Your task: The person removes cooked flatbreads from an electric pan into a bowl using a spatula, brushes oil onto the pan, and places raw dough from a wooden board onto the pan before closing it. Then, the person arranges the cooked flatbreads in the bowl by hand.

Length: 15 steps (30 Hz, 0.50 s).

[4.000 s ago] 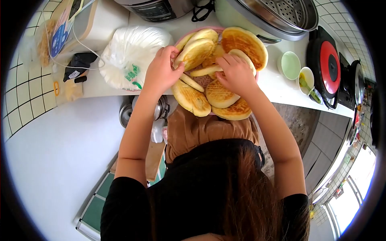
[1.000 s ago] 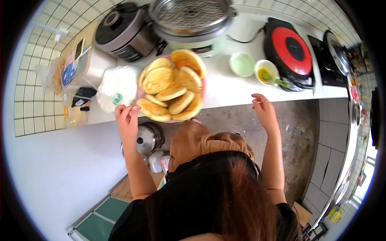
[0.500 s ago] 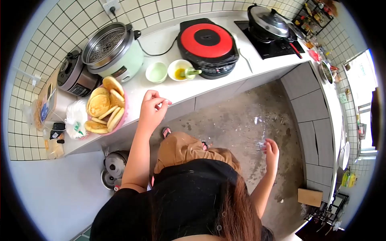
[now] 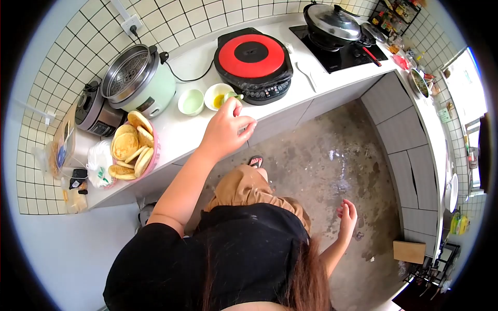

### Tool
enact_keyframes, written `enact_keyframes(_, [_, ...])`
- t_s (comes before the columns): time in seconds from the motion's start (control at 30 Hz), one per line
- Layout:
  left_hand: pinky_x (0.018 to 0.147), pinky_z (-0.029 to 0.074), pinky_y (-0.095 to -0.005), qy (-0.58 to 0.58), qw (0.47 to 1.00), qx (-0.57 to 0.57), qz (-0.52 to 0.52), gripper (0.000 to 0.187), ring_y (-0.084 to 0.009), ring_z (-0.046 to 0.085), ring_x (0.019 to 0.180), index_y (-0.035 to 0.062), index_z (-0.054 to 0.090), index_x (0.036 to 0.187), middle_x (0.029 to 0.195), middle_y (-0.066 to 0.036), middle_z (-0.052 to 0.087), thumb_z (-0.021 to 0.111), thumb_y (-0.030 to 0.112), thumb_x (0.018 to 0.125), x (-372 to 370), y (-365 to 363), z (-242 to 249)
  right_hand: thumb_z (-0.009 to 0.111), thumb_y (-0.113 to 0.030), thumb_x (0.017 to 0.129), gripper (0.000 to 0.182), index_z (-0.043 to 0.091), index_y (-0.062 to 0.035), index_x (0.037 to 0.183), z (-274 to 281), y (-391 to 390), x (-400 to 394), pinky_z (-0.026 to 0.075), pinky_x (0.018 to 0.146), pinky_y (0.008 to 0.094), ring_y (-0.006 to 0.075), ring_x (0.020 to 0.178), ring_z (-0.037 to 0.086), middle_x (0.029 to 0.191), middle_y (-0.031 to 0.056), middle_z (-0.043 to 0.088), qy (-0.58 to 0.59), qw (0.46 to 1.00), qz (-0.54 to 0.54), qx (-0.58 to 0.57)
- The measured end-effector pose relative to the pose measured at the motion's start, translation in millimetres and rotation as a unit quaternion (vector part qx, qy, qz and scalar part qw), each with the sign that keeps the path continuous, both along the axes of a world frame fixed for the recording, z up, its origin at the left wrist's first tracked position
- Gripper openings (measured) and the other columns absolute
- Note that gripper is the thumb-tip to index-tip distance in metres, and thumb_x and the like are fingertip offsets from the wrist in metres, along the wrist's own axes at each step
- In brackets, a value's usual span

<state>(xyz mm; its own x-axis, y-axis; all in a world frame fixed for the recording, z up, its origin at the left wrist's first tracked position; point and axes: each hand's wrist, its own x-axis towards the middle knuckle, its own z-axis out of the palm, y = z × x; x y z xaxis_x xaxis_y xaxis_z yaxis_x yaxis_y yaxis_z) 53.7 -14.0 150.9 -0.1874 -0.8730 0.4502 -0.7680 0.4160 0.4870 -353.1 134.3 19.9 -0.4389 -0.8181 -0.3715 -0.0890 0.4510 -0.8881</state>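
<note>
White tile backs the counter (image 4: 181, 132), and our view now takes in a longer run of it than a second ago, when the pink basket of flatbreads (image 4: 134, 146) sat right before us; it now lies off at nine o'clock. Our left hand (image 4: 227, 127) has moved from the basket's edge to the small white bowl of yellow liquid (image 4: 218, 96), fingers loosely curled at the green brush handle (image 4: 233, 95); we cannot tell whether it grips yet. Our right hand (image 4: 346, 217) hangs open and empty at four o'clock over the floor. We judge the breads are stacked and the brushing comes next, beside the red griddle (image 4: 251, 56).
</note>
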Motion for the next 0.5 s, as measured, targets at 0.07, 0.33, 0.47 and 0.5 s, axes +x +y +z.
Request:
enact_keyframes(0.07, [0.061, 0.041, -0.0301, 0.000, 1.000, 0.013, -0.006, 0.009, -0.0200, 0.045, 0.069, 0.0092, 0.066, 0.078, 0.076, -0.006, 0.038, 0.065, 0.010, 0.069, -2, -2, 1, 0.049, -0.015, 0.088, 0.021, 0.057, -0.0043, 0.105, -2, 0, -2, 0.040, 0.062, 0.0209, 0.0070, 0.069, 0.053, 0.089, 0.0005, 0.057, 0.001, 1.000, -0.004, -0.001])
enact_keyframes(0.33, [0.061, 0.041, -0.0247, 0.105, 0.987, 0.122, -0.010, 0.021, -0.0150, 0.047, 0.069, 0.0089, 0.063, 0.092, 0.081, -0.005, 0.043, 0.053, -0.001, 0.077, 6, 7, -13, 0.050, -0.015, 0.087, 0.021, 0.057, -0.0053, 0.105, -1, -12, 2, 0.040, 0.064, 0.0221, 0.0077, 0.071, 0.053, 0.088, 0.0002, 0.056, -0.003, 1.000, 0.028, 0.013])
enact_keyframes(0.47, [0.058, 0.042, -0.0243, 0.116, 0.983, 0.139, 0.005, 0.021, -0.0136, 0.049, 0.060, 0.0066, 0.062, 0.090, 0.079, -0.005, 0.048, 0.051, -0.005, 0.076, 18, 6, -25, 0.049, -0.014, 0.087, 0.021, 0.057, -0.0051, 0.104, 3, -22, 9, 0.042, 0.063, 0.0229, 0.0085, 0.071, 0.054, 0.088, 0.0013, 0.057, 0.028, 0.998, 0.046, 0.019])
enact_keyframes(0.5, [0.058, 0.042, -0.0244, 0.121, 0.982, 0.146, 0.011, 0.021, -0.0138, 0.049, 0.061, 0.0067, 0.062, 0.090, 0.080, -0.005, 0.048, 0.051, -0.005, 0.076, 19, 4, -26, 0.049, -0.015, 0.087, 0.021, 0.057, -0.0048, 0.103, 1, -25, 11, 0.042, 0.062, 0.0225, 0.0085, 0.070, 0.054, 0.087, 0.0014, 0.057, 0.029, 0.998, 0.050, 0.021])
